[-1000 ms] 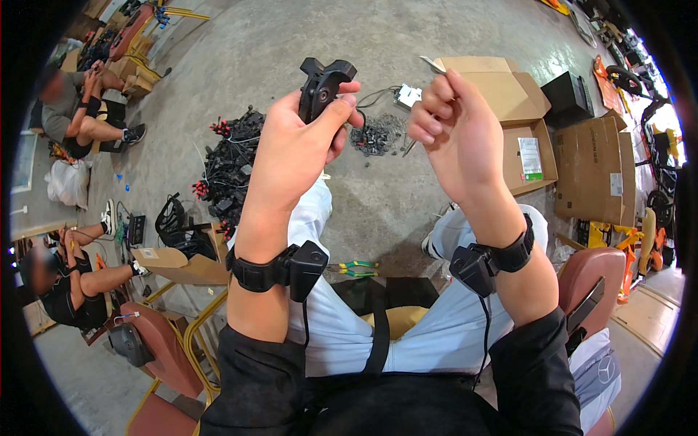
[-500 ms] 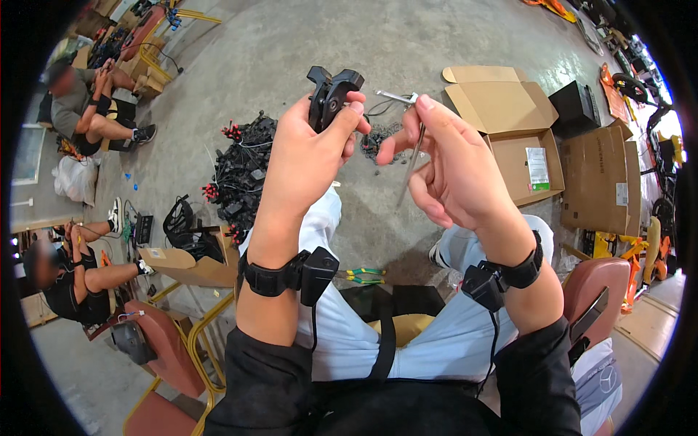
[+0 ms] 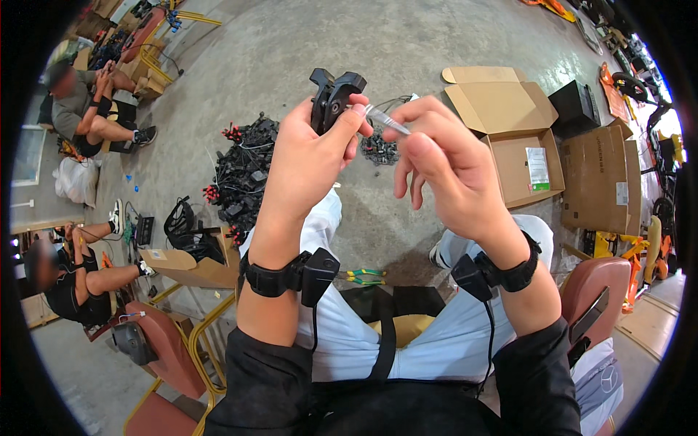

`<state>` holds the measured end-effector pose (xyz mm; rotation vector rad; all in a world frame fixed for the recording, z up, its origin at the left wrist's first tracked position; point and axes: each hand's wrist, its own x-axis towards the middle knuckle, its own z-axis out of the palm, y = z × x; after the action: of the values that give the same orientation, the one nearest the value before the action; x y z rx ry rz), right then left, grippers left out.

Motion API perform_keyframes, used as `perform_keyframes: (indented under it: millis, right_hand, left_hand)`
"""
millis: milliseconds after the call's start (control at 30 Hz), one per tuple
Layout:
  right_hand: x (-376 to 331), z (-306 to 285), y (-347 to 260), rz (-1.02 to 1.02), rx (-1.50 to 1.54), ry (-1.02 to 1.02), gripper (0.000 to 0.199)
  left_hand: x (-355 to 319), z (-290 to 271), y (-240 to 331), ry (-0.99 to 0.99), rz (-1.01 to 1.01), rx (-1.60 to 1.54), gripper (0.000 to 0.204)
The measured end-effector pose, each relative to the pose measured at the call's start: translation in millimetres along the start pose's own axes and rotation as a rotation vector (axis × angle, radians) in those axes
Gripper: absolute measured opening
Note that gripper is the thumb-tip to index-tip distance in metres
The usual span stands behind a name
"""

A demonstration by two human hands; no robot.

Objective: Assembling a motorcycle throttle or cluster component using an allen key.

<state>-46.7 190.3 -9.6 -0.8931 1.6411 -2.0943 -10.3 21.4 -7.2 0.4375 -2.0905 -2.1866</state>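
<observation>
Black forked part (image 3: 333, 98) upright in left hand (image 3: 309, 156) grip; slim tool (image 3: 385, 120) pinched by right hand (image 3: 447, 171), tip toward it.

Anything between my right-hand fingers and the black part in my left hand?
Yes. In the head view a thin silvery tool, pinched by the right hand, spans the gap, its tip at the black part gripped by the left hand.

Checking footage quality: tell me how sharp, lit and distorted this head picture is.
Head view: even daylight, soft shadows; left hand, black part and right hand sharp; strong fisheye bending, black rim; box edges curve; bright glare at the right edge.
</observation>
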Motion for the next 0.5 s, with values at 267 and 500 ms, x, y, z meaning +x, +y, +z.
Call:
perform_keyframes:
  millis: [267, 500]
  right_hand:
    - [11, -11, -13, 0.478, -0.191, -0.018, 0.029]
    - [7, -16, -8, 0.480, 0.829, 0.052, 0.026]
  left_hand:
    - [0, -8, 4, 0.034, -0.016, 0.010, 0.022]
    - [1, -8, 6, 0.051, -0.001, -0.004, 0.022]
